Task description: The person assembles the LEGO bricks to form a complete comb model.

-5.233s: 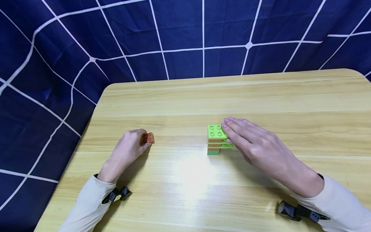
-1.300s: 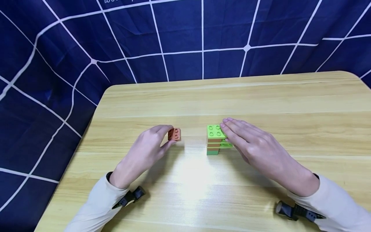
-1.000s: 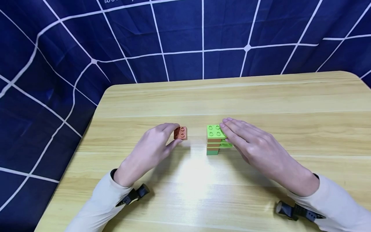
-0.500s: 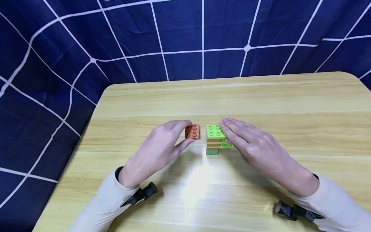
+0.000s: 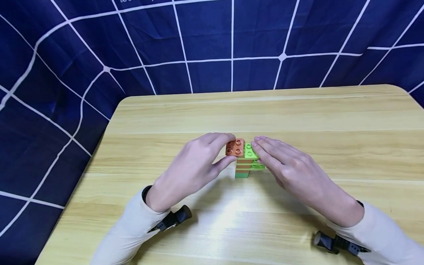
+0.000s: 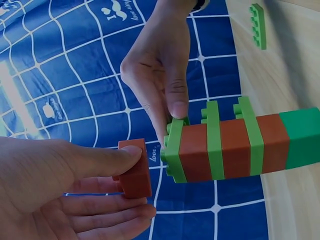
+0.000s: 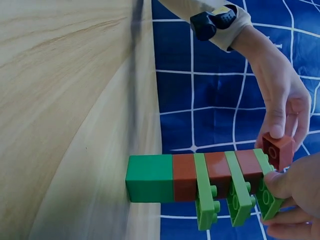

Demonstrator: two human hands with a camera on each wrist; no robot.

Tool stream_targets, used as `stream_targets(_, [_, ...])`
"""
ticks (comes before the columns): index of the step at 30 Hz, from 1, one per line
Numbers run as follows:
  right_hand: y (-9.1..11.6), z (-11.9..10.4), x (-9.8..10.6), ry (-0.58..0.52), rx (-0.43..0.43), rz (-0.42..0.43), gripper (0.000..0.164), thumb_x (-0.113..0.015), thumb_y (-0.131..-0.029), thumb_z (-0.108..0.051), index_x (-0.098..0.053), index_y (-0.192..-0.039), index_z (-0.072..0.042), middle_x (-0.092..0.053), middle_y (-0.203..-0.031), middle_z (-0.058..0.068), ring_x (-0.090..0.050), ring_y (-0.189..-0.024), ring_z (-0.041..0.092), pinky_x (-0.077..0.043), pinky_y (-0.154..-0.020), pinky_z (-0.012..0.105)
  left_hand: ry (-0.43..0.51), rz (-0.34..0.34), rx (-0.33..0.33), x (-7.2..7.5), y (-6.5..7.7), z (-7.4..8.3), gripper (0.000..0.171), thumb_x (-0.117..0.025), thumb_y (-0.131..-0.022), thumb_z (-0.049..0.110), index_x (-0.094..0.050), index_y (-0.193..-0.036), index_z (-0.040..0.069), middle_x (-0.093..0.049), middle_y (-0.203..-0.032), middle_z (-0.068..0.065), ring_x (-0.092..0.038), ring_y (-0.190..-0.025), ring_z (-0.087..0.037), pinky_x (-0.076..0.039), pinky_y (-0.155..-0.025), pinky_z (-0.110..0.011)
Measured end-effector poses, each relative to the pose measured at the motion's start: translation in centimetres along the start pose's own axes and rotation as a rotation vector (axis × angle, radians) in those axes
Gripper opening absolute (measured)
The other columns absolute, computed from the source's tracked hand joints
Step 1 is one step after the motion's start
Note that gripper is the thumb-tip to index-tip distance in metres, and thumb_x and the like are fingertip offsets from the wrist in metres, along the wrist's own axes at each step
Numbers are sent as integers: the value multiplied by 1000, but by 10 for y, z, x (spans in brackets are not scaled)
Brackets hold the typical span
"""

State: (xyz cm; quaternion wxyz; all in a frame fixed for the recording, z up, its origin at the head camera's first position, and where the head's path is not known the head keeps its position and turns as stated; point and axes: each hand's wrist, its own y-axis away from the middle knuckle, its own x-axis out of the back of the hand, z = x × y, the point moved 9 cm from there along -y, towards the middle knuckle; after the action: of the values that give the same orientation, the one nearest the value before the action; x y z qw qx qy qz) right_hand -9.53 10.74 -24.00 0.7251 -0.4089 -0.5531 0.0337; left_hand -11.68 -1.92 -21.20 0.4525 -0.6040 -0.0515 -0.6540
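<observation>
My left hand (image 5: 195,162) pinches an orange-brown toy brick (image 5: 235,148) between thumb and fingers, studs up. The brick overlaps the left half of the stack's top plate in the head view; both wrist views show a gap under it. The upright stack has a dark green brick (image 7: 150,178) at its base, then orange-brown bricks (image 7: 218,166) alternating with light green plates (image 6: 214,140) that jut out to the right. My right hand (image 5: 294,173) pinches the overhanging end of the top light green plate (image 5: 250,151), thumb on one side and fingers on the other.
A loose light green plate (image 6: 258,26) lies on the wooden table (image 5: 185,114), seen in the left wrist view. A dark blue curtain (image 5: 205,36) with white lines hangs behind and left of the table. Both wrists wear black cameras (image 5: 175,217).
From the left part of the table, my left hand has carried the orange-brown brick steadily right, to over the stack's top left. My right hand has stayed on the top plate.
</observation>
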Motion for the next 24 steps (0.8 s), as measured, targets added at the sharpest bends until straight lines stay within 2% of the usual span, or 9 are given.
stream_targets(9, [4,-1,-2,-14,-17,9,46,-24,-108,-16,-61,-124,7,-62,-122,23,-63,-106,39,-56,-83,51,16,-20,-17,-9,-6,2,29,-73,-88,19,-64,-110,3,-70,-105,-7,-67,-97,-19,-57,-86,-27])
stream_targets(17, [2,3,-2,-37,-15,2,47,-24,-108,-18,-60,-125,6,-62,-123,24,-62,-108,40,-56,-82,50,17,4,-18,-8,-8,-1,28,-73,-88,18,-64,-109,3,-70,-102,-6,-66,-94,-17,-57,-83,-25])
stream_targets(24, [1,5,-2,-57,-31,-25,48,-24,-107,-21,-59,-126,5,-61,-125,23,-62,-109,39,-56,-83,51,24,-10,-10,-9,-12,-1,28,-73,-88,18,-64,-110,3,-70,-104,-6,-66,-95,-17,-57,-83,-25])
